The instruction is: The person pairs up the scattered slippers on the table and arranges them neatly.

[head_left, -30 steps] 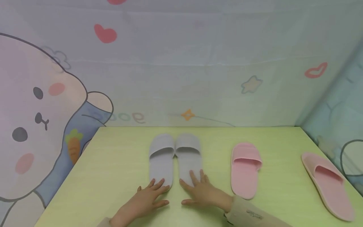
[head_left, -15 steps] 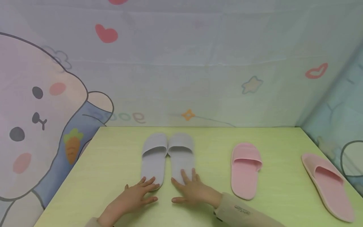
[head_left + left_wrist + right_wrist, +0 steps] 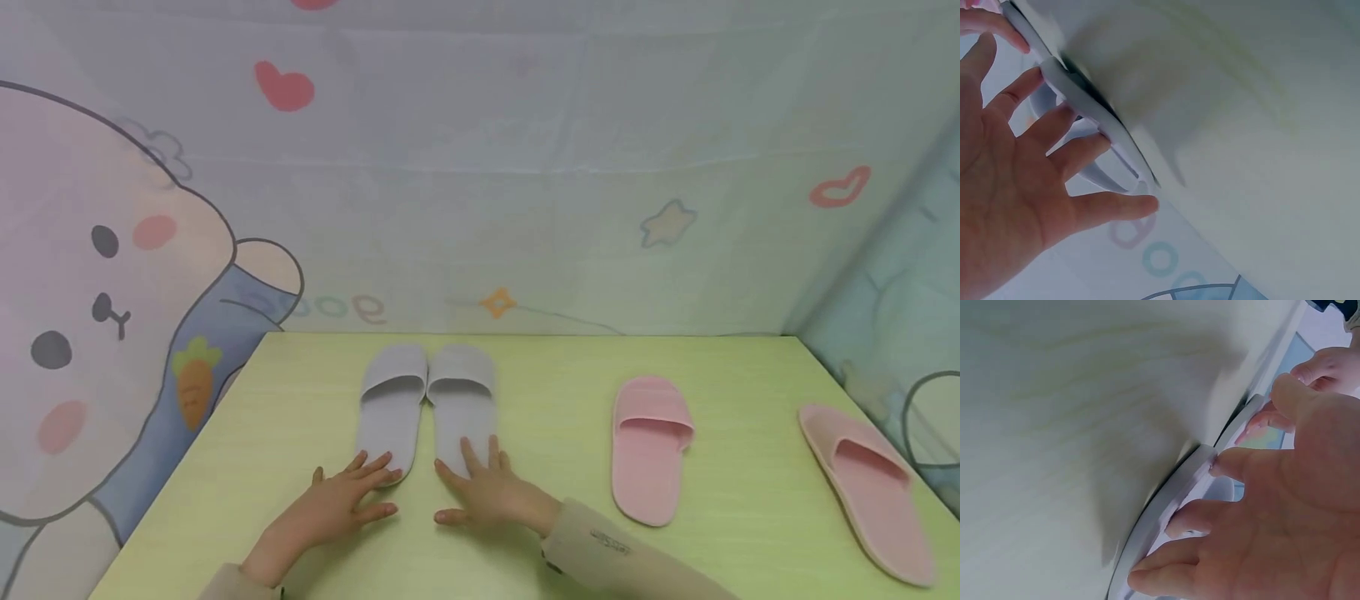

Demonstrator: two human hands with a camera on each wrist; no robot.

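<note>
The background is filled by a pale curtain, behind the far edge of a yellow-green surface. On the curtain, beyond the surface's left edge, a large cartoon animal is printed.

The two grey slippers are placed left of the middle of the surface, toes turned to the far edge: the left grey slipper and the right grey slipper are set side by side, touching near the straps, with a narrow gap left between the heels. Well apart from them, the upright pink slipper is laid toward the right, its toe also turned to the far edge. The slanted pink slipper is laid along the surface's right edge.

The left hand is held wide open, fingers spread, fingertips rested on the heel of the left grey slipper. The right hand is likewise spread, its fingertips rested on the heel of the right grey slipper. Nothing is gripped by either hand.

Smaller still, a carrot and a red heart are printed on the curtain.
</note>
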